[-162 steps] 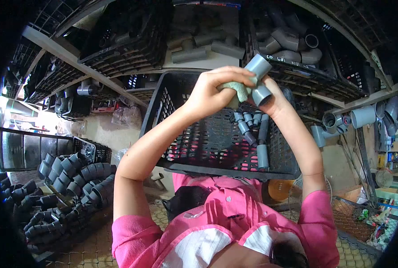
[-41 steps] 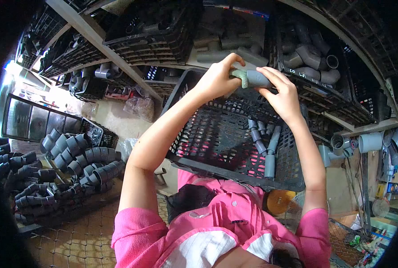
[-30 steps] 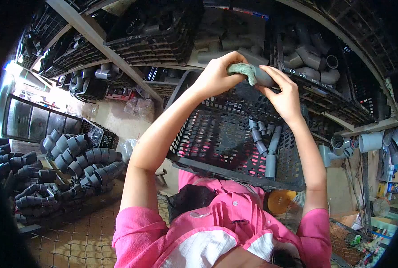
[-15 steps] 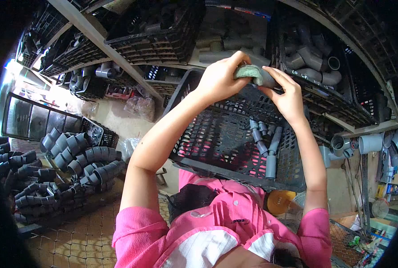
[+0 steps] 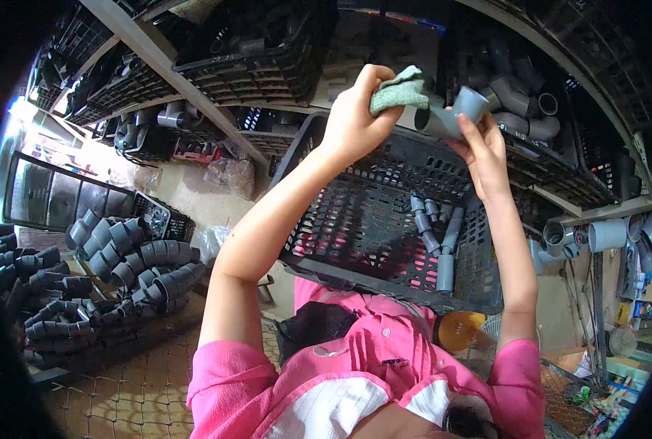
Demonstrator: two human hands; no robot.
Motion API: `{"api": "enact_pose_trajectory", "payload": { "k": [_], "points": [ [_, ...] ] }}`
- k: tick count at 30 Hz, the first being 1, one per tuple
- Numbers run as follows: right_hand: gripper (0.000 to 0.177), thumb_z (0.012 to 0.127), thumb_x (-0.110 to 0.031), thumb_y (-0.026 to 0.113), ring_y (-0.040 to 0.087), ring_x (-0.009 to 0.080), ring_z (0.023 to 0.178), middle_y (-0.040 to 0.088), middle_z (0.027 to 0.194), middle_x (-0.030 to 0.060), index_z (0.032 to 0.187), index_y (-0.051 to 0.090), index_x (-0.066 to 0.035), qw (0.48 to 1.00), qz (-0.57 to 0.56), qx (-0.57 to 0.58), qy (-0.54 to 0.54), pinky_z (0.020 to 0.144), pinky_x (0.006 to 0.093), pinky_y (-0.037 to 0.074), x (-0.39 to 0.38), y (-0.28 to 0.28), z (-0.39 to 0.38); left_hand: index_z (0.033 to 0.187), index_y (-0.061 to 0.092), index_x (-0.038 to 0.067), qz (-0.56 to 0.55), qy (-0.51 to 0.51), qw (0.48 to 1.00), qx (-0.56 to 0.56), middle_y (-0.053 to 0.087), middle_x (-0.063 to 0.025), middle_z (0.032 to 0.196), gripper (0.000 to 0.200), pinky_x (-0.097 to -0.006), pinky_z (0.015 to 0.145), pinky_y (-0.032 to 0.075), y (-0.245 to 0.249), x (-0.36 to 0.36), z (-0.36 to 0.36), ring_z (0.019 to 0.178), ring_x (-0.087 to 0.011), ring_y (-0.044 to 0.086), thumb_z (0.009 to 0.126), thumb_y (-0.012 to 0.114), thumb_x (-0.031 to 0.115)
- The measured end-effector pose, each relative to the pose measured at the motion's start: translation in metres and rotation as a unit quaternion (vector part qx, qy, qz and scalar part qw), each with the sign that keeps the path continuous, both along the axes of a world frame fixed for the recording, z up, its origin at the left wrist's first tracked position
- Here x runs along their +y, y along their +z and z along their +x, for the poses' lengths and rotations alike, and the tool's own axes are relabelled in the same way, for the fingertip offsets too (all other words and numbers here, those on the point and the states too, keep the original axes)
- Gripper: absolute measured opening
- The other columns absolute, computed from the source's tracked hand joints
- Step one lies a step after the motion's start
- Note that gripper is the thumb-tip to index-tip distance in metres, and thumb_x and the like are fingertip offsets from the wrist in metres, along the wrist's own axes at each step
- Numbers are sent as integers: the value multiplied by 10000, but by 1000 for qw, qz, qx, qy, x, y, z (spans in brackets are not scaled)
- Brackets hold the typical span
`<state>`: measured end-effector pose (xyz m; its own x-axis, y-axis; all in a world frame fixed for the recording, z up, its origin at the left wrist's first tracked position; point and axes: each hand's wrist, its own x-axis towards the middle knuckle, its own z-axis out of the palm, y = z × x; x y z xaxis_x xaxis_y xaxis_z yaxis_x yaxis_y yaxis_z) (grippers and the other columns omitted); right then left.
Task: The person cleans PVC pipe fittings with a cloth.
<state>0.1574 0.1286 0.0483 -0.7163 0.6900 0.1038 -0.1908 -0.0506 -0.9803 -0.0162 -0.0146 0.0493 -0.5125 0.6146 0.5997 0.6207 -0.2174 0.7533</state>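
Observation:
My left hand (image 5: 360, 117) is closed around a folded green cloth (image 5: 401, 94). Just to its right, my right hand (image 5: 484, 152) grips a grey plastic pipe fitting (image 5: 441, 124), with one open end facing left and another tilted up. A small gap separates cloth and fitting. Whether the fitting has a third opening is hidden by my fingers. Below both hands sits a black plastic crate (image 5: 340, 272) with slotted walls. Several small grey pipe couplings (image 5: 445, 271) lie joined in rows at its right side.
Shelves hold black crates (image 5: 245, 80) at upper left and more grey fittings (image 5: 512, 95) at upper right. Stacked dark elbows (image 5: 150, 256) stand on the left. A metal post (image 5: 172, 69) crosses the upper left, and large pipe pieces (image 5: 607, 235) hang at right.
The cloth has come away from the fitting. My right hand has moved slightly right and turned the fitting, so its open ends now show.

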Motion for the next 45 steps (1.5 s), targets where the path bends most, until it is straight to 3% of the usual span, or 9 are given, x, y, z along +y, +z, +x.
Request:
{"api": "enact_pose_trajectory", "payload": {
  "k": [3, 6, 13, 16, 20, 24, 31, 40, 45],
  "points": [
    [518, 939, -260, 671, 589, 167, 1116, 614, 1240, 101, 1348, 430, -55, 999, 18, 27, -9, 888, 321, 517, 1, -1, 1, 1106, 590, 106, -2, -13, 983, 183, 675, -107, 961, 391, -396, 759, 525, -1, 0, -1, 895, -334, 656, 736, 716, 129],
    [478, 966, -245, 629, 581, 168, 1128, 590, 1269, 109, 1352, 413, -64, 998, 51, 42, -8, 923, 329, 515, 4, -1, 1, 1122, 633, 121, -69, -12, 967, 244, 666, -110, 991, 468, -415, 792, 532, 2, -4, 9, 931, -339, 646, 672, 759, 124],
    [446, 943, -213, 671, 582, 160, 1102, 603, 1230, 107, 1297, 469, -32, 996, 77, 48, -25, 953, 305, 466, 8, -11, -2, 1138, 619, 111, -91, -80, 966, 231, 646, -130, 953, 420, -431, 771, 521, -3, -5, 8, 901, -361, 637, 729, 710, 126],
    [427, 930, -202, 689, 579, 149, 1061, 604, 1177, 90, 1259, 486, -20, 978, 200, 65, -21, 936, 297, 459, 2, -5, -2, 1145, 600, 94, -74, -44, 979, 182, 650, -144, 983, 401, -431, 770, 517, -8, -1, 11, 918, -375, 637, 753, 682, 114],
    [436, 919, -201, 704, 561, 136, 1043, 576, 1159, 77, 1240, 486, -1, 966, 243, 88, -27, 926, 291, 446, -3, 1, -2, 1122, 593, 73, -141, -21, 986, 88, 661, -166, 1028, 383, -423, 771, 522, -4, 1, 7, 937, -384, 641, 761, 704, 133],
    [460, 915, -188, 709, 555, 142, 1050, 561, 1180, 85, 1262, 475, 4, 962, 247, 91, -68, 937, 293, 439, 4, -7, -4, 1100, 619, 109, -68, -53, 975, 205, 664, -122, 940, 327, -412, 718, 526, -10, 2, 5, 862, -349, 654, 792, 709, 177],
    [485, 914, -196, 711, 555, 162, 1090, 559, 1197, 98, 1281, 468, 8, 972, 224, 59, -25, 950, 309, 442, 3, -3, -2, 1137, 609, 77, -50, -56, 987, 141, 657, -161, 1006, 378, -413, 773, 518, -6, 1, 7, 927, -384, 637, 767, 686, 74],
    [522, 905, -202, 722, 554, 164, 1103, 559, 1213, 95, 1309, 470, 15, 956, 273, 77, -79, 965, 310, 441, 4, -9, -4, 1066, 618, 98, -127, -46, 966, 221, 647, -109, 982, 282, -409, 743, 521, -5, -2, 4, 910, -338, 646, 801, 695, 157],
    [524, 900, -190, 728, 554, 164, 1107, 565, 1208, 90, 1308, 472, 16, 966, 247, 59, -48, 967, 314, 441, 3, -5, -4, 1091, 609, 91, -49, -65, 982, 169, 643, -118, 976, 300, -409, 747, 519, -12, 5, -2, 906, -349, 642, 812, 693, 161]
  ]
}}
